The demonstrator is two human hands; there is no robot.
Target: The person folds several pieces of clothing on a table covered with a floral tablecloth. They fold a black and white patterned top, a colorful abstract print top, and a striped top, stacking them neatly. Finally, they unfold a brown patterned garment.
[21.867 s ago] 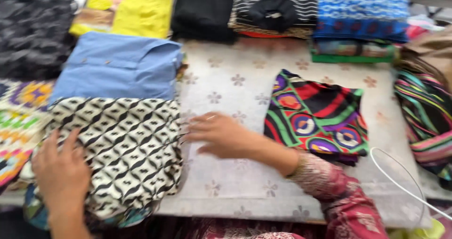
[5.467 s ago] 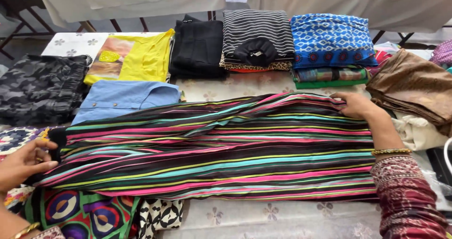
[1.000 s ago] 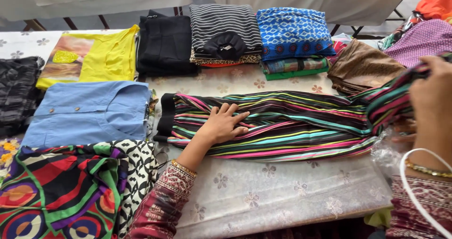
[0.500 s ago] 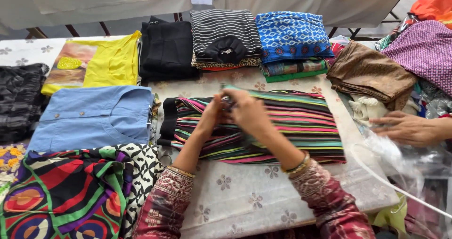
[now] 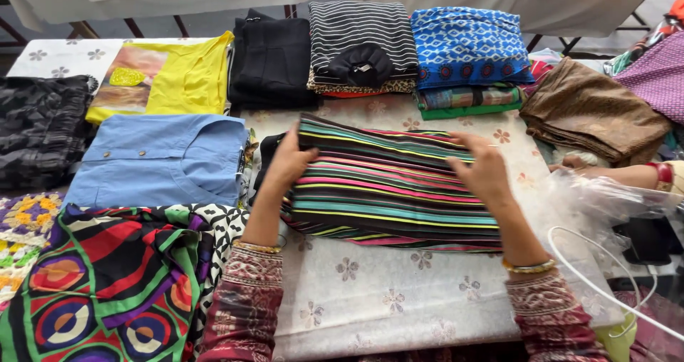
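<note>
At the near left corner of the desk (image 5: 399, 312) lay a folded cloth with bright green, red and purple rings (image 5: 100, 283), over a black-and-white patterned piece (image 5: 224, 223). Just beyond the bare near edge, at the middle of the desk, sat the striped cloth (image 5: 392, 191), already folded down to a compact rectangle. The left hand (image 5: 288, 164) gripped its left end, fingers curled over the fold, and the right hand (image 5: 484, 173) pinched its right end in the same way, so both were closed on the fabric. By the look of it the folding was nearly done, with perhaps a last tuck and stacking left. To the left lay a folded blue shirt (image 5: 160, 159). Along the far edge ran finished folded pieces: a yellow top (image 5: 189, 77), a black garment (image 5: 271, 59), a black-and-white striped one (image 5: 360, 30), a blue patterned cloth (image 5: 470, 45) and, toward the right corner, a brown one (image 5: 595, 109).
</note>
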